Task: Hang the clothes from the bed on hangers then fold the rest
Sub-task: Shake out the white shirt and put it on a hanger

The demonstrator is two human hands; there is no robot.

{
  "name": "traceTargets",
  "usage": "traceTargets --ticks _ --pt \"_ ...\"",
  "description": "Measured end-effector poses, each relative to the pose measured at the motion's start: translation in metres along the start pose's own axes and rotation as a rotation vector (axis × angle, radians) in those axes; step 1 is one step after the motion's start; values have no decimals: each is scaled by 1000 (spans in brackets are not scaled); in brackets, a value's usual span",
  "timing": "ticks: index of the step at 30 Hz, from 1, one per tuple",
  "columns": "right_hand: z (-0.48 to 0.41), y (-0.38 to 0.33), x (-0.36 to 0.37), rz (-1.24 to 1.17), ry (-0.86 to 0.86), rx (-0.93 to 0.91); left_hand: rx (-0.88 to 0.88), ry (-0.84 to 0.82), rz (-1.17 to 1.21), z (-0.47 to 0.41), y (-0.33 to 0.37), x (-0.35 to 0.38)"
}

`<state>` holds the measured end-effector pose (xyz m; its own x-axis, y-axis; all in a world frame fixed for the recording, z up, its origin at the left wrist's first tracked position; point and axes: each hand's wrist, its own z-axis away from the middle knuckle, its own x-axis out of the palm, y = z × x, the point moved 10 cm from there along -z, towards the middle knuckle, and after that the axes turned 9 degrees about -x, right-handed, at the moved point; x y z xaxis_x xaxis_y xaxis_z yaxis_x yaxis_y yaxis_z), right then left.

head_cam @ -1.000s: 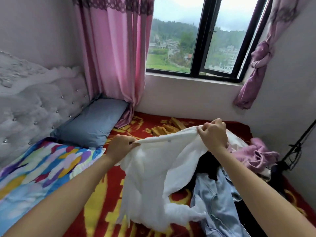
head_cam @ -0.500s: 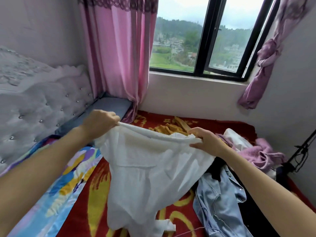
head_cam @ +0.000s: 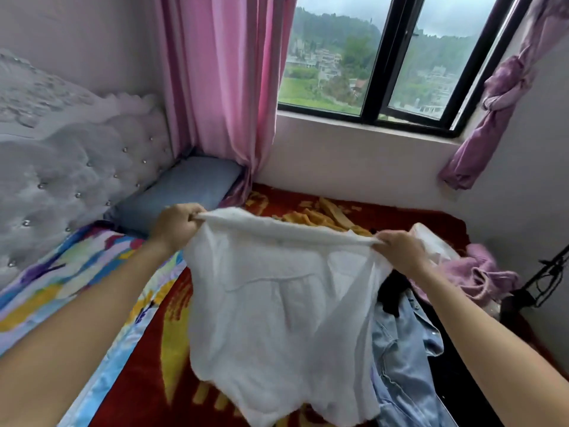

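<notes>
A white shirt (head_cam: 277,303) is held up in the centre of the frame, above the bed (head_cam: 132,389). Its top edge is clasped at the left end by the left grip (head_cam: 177,224), fingers curled round the cloth, and at the right end by the right grip (head_cam: 397,249). Compared with half a second ago, the top edge has been drawn wider and straighter. A denim garment (head_cam: 400,365) and a purple garment (head_cam: 480,272) are seen lying on the bed at right.

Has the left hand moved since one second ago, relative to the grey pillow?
Yes. The left hand went leftward, from over the red blanket to the near edge of the grey pillow, spreading the white shirt.
</notes>
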<state>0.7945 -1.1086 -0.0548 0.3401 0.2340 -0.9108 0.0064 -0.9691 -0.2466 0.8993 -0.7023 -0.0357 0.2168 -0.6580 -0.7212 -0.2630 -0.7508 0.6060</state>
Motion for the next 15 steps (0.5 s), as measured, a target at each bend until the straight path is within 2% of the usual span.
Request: traceTargets --ticks 4,6,8,12,14,15 --pt "39 31 77 -160 -311 105 -25 -241 -352 30 -41 70" --pt "42 39 93 -175 -320 162 -2 -251 -498 34 -46 85" --pt "30 43 78 -205 -109 228 -22 -154 -466 28 -40 77" --pt "-5 37 4 -263 423 275 -42 136 -158 6 -8 38" --pt "-17 35 -16 -290 548 239 -18 185 -23 2 2 28" --pt "-22 40 -12 -295 533 223 -11 166 2 3 2 32"
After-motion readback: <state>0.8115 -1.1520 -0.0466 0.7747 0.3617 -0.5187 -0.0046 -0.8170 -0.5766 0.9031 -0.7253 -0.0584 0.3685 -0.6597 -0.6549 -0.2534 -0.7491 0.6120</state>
